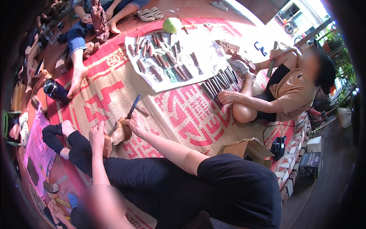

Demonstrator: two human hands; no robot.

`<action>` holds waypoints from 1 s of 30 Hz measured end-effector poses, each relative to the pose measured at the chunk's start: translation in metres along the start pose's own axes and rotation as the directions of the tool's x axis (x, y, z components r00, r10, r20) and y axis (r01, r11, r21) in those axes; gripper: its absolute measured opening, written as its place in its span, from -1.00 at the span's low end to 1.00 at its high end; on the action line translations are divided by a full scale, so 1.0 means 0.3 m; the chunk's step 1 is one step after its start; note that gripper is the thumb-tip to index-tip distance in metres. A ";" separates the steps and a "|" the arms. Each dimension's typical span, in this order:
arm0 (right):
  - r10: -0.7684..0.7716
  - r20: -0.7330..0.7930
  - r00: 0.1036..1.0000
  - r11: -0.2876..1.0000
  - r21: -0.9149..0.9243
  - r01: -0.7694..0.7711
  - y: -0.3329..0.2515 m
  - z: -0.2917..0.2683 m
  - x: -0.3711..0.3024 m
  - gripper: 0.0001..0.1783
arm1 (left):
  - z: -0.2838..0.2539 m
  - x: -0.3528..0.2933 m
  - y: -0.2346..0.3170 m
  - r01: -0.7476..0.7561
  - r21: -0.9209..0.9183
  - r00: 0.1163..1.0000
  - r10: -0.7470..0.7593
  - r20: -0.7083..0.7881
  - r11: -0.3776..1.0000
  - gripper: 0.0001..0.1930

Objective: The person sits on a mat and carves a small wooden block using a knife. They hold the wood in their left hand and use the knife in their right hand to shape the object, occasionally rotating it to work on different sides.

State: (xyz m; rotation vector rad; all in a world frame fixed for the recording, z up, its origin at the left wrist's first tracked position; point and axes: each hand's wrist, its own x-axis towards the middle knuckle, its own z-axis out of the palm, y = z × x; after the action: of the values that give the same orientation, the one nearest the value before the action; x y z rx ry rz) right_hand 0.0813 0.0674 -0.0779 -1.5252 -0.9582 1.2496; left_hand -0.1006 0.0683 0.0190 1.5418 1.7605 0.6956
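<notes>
My left hand [98, 134] is closed around a reddish-brown wooden block [108, 145]; whether the block has a handle is hidden. My right hand [135, 125] grips a dark, narrow chisel-like tool [133, 106], which sticks up slantwise from the fist. Between both hands lies a light-brown carved wood piece [119, 133], low over the woven mat [152, 133], touching or very close to my right fingers. What end of the tool meets the wood cannot be made out. My legs in dark trousers stretch out to the left.
Several wooden-handled chisels lie on a white sheet [158, 86], a green round fruit [172, 25] behind. At right a co-worker [295, 84] holds a wooden bar beside a row of chisels. Another person holds a carved figure [100, 21]. A dark flask [55, 91] and cardboard box [244, 149] stand nearby.
</notes>
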 end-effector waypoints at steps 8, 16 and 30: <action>-0.060 0.046 0.997 0.998 -0.029 0.061 -0.012 0.009 -0.052 -0.72 | -0.011 -0.013 -0.012 0.070 -0.118 0.997 -0.075 -0.033 0.990 -0.51; -0.020 -0.042 0.999 0.999 0.034 0.021 0.019 0.023 -0.025 -0.83 | -0.019 -0.017 0.026 0.033 0.056 0.998 -0.029 -0.059 0.998 -0.48; -0.165 -0.002 0.986 0.984 -0.074 0.164 0.001 0.037 -0.006 -0.78 | -0.016 -0.009 0.006 0.008 0.048 0.998 -0.005 -0.069 0.999 -0.47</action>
State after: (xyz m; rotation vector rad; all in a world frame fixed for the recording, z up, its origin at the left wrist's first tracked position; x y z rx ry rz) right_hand 0.0702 0.0675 -0.0786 -1.4739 -1.1126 1.1006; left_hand -0.1030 0.0661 0.0238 1.5601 1.8445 0.7153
